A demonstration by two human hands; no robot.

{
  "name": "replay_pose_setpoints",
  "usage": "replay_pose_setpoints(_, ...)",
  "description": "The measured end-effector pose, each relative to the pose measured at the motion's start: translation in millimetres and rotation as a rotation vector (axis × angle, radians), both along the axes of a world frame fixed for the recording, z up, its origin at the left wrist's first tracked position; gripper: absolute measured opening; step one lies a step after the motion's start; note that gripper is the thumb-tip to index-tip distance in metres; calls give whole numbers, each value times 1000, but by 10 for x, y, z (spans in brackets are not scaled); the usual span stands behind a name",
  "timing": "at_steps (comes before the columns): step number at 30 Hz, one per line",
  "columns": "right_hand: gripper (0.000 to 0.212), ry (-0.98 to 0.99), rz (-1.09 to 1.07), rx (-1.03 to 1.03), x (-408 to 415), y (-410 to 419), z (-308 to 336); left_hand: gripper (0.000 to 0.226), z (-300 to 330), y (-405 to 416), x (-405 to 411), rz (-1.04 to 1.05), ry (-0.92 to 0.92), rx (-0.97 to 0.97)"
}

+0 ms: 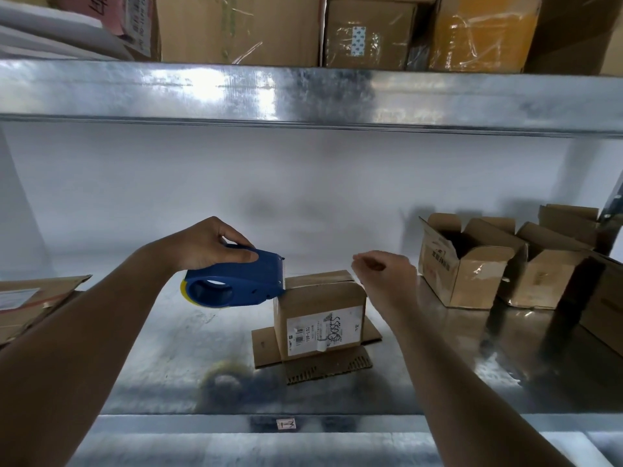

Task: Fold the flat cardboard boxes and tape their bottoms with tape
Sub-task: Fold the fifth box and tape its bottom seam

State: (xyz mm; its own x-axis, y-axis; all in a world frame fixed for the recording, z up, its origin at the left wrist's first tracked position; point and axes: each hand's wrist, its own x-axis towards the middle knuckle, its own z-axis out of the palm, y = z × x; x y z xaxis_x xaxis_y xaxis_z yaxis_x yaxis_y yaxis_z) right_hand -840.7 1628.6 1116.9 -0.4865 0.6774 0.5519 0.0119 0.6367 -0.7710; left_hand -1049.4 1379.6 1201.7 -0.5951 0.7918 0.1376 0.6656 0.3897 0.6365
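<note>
**Inspector:** While the small box stands on the metal shelf at centre, its lower flaps lie splayed flat on the shelf surface at 6 o'clock and 9 o'clock of its base. A white label with handwriting faces the camera.

**Clerk:** And the taping?

**Inspector:** A strip of clear tape runs along the seam on the box's upturned face. The blue tape dispenser sits at 9 o'clock of the box, its toothed edge touching the top left corner. A yellowish roll shows at its rear.

**Clerk:** State of the grip on each side?

**Inspector:** The left hand holds the dispenser from above, thumb and fingers curled round its upper body. The right hand hovers at 2 o'clock of the box, just beside its top right corner, fingers loosely bent and holding nothing. Whether it touches the cardboard I cannot tell.

**Clerk:** Surroundings?

**Inspector:** Two open boxes stand at 3 o'clock, well apart from the work, flaps raised. Flat cardboard lies at 9 o'clock on the shelf edge. Sealed cartons occupy the shelf above at 12 o'clock. A small tag is fixed to the shelf's front rail at 6 o'clock.
</note>
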Motion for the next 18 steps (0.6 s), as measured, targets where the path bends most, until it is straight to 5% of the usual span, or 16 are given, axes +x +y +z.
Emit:
replay_pose_setpoints(4,14,-255,38,396,-72,3,-63,11,-2,5,39,6,5,7)
replay_pose_setpoints(8,25,-241,158,678,-64,-52,-87,11,10,-16,50,10,13,7)
replay_pose_setpoints(12,50,-290,271,518,-33,-112,-144,10,75,-75,34,26,30,15)
replay_pose_setpoints(18,35,-275,347,471,-78,-70,-115,17,307,-95,90,69,-2,77)
